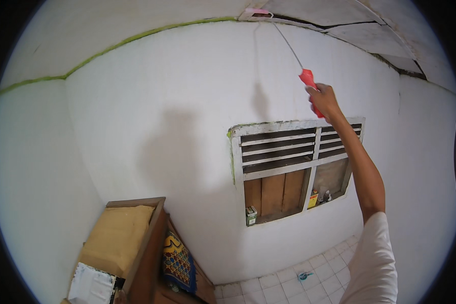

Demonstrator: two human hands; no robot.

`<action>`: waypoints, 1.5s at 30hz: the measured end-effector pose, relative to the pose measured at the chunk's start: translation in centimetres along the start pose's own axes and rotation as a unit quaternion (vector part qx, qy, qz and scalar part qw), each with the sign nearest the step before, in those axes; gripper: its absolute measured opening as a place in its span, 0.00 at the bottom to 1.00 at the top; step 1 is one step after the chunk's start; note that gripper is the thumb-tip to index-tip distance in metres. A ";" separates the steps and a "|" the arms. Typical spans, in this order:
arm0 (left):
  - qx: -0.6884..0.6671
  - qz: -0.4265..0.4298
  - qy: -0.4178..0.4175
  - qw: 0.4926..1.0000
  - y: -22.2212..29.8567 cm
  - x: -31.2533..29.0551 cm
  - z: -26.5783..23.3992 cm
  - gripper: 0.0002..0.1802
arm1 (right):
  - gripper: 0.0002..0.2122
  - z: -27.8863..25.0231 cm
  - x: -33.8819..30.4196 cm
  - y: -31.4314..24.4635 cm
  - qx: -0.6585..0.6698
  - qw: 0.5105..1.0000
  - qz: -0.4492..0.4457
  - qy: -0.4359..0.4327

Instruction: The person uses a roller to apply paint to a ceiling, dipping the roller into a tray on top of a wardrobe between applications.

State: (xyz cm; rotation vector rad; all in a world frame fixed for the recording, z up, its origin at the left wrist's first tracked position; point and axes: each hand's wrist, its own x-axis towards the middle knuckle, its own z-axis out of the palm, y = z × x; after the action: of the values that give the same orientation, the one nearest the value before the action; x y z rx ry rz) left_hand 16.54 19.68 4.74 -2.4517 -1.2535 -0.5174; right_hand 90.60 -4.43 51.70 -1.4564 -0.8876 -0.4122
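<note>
My right hand (325, 101) is raised high, closed around the red handle of a small paint roller (306, 77). The roller's thin metal rod runs up to a pinkish roller head (258, 11) at the ceiling edge, where it appears to touch the trim above the white wall. At the lower left, a white-smeared paint tray (91, 285) with a dark edge is partly cut off by the frame. What looks like part of my left hand (120, 297) grips the tray's right side; most of that hand is out of sight.
A wooden cabinet (159, 218) topped by a tan cardboard sheet (117, 228) stands below left, a patterned cloth (178, 261) at its side. The louvered window (278, 175) holds a small tin (251, 216) and a yellow container (313, 198). A teal item (304, 276) lies on the tiled floor (273, 294).
</note>
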 end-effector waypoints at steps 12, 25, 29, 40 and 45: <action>-0.028 -0.045 -0.049 0.997 1.8 1.0 -2.0 0.25 | 0.11 3.3 4.3 0.7 0.015 1.000 0.012 0.002; 0.011 0.012 0.029 0.999 -0.4 -0.7 1.3 0.22 | 0.12 -4.4 -8.4 -3.4 -0.023 0.999 0.021 0.025; -0.020 0.029 0.072 0.997 -0.4 -0.5 1.0 0.21 | 0.12 -1.9 -4.9 -1.4 -0.017 1.000 0.013 0.005; -0.132 -0.057 0.013 0.990 -1.2 -0.4 2.1 0.25 | 0.14 6.5 5.9 2.7 -0.046 0.999 -0.001 0.019; -0.001 -0.007 -0.007 1.000 -1.1 -0.4 1.3 0.24 | 0.14 8.8 7.7 3.6 -0.087 0.995 -0.004 0.040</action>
State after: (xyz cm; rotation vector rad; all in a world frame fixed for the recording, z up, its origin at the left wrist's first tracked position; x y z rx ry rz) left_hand 15.64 20.60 3.55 -2.4533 -1.2764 -0.5063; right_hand 95.67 6.50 53.84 -1.5855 -0.8084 -0.5613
